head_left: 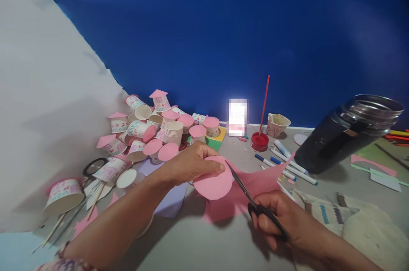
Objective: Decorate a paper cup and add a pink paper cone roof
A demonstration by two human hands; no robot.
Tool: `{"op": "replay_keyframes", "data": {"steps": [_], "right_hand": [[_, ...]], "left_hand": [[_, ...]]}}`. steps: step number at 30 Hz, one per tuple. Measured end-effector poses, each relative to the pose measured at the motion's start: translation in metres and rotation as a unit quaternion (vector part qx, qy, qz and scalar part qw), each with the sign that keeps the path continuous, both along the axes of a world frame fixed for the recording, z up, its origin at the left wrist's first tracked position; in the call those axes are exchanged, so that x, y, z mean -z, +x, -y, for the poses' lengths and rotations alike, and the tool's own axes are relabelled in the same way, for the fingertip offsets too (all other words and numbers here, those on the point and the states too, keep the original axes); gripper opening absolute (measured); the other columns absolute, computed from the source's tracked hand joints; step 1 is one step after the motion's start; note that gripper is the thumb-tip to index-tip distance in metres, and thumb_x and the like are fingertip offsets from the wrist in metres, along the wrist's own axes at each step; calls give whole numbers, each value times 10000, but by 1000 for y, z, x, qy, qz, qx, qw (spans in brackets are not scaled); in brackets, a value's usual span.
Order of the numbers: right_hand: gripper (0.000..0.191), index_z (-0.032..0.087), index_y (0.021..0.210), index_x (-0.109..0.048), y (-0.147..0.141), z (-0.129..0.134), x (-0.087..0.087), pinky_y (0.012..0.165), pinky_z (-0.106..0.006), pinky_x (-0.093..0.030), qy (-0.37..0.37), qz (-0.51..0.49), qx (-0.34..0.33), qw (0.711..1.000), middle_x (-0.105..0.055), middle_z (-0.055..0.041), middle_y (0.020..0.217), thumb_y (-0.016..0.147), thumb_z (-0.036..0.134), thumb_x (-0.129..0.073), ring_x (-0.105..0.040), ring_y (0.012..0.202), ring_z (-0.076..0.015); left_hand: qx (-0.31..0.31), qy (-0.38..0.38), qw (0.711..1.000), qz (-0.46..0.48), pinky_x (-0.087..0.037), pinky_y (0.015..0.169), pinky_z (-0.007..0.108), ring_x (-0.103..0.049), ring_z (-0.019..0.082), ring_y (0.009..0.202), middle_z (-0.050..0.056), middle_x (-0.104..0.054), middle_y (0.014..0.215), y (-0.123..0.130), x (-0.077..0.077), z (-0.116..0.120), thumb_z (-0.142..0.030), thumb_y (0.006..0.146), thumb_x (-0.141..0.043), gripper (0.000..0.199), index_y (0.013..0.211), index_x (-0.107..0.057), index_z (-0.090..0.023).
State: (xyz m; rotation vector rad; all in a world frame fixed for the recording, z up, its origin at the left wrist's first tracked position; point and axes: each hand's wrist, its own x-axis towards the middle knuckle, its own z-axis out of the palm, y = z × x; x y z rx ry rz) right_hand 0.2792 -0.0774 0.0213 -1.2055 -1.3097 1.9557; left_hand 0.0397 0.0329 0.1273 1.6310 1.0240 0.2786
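Between the thumb and fingers of my left hand point(200, 162) is a pink paper circle point(213, 185), its edge partly covered by the thumb. My right hand point(275, 215) grips the dark handles of a pair of scissors point(243, 190). The blades point up and to the left, with their tips at the circle's upper right edge. Below and to the right of the circle spreads a larger pink paper sheet point(252, 181), with one pointed corner rising to the right. Whether the sheet is still joined to the circle I cannot tell.
Decorated paper cups point(161, 101) with pink paper tops crowd the left back. Behind my hands stands a red paint pot point(259, 142) with a stick. Markers point(295, 162) and a tilted dark flask point(338, 139) lie to the right, with a cloth point(370, 232) nearer.
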Motion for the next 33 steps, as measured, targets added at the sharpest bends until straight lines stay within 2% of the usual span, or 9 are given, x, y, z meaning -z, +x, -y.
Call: {"op": "replay_keyframes", "data": {"steps": [4, 12, 17, 25, 30, 33], "right_hand": [[635, 192, 714, -541, 1, -1, -3, 400, -208, -181, 5, 13, -14, 1000, -545, 37, 493, 700, 797, -732, -325, 410, -52], [516, 202, 688, -528, 2, -1, -3, 416, -210, -211, -5, 12, -20, 1000, -534, 43, 482, 730, 656, -768, -335, 424, -64], [563, 207, 671, -514, 2, -1, -5, 419, -215, -193, -4, 9, -29, 1000, -528, 41, 481, 722, 712, -755, -328, 419, -62], [498, 198, 722, -533, 2, 0, -5, 458, -220, -224, -6, 35, -41, 999, -558, 37, 512, 745, 647, -748, -355, 451, -73], [579, 203, 734, -513, 3, 0, -10, 474, -224, -212, 2, 41, -44, 998, -551, 38, 527, 729, 735, -742, -341, 478, -70], [539, 205, 705, -511, 2, 0, -11, 473, -226, -221, 2, 44, -39, 998, -538, 38, 510, 737, 691, -742, -349, 472, -72]], "left_hand": [[17, 2, 1000, -7, -193, 494, 267, -352, 90, 520, -48, -405, 570, -2, 2, -2, -373, 781, -693, 361, 553, -486, -184], [31, -3, 999, -15, -181, 490, 267, -340, 90, 508, -49, -389, 546, -5, 3, -3, -370, 788, -694, 383, 542, -461, -190], [33, -4, 999, -22, -165, 489, 278, -320, 88, 501, -52, -377, 536, -7, 3, -3, -326, 783, -688, 366, 546, -441, -196], [54, 4, 997, -55, -178, 468, 263, -323, 88, 486, -53, -362, 523, -3, -2, 0, -333, 763, -676, 363, 535, -428, -200], [73, -6, 996, -54, -165, 470, 274, -295, 84, 482, -58, -347, 514, -3, -4, 0, -328, 787, -670, 389, 530, -405, -203], [81, -10, 996, -47, -159, 482, 284, -294, 87, 488, -59, -350, 512, -5, -5, 0, -334, 809, -667, 392, 539, -414, -204]]}}
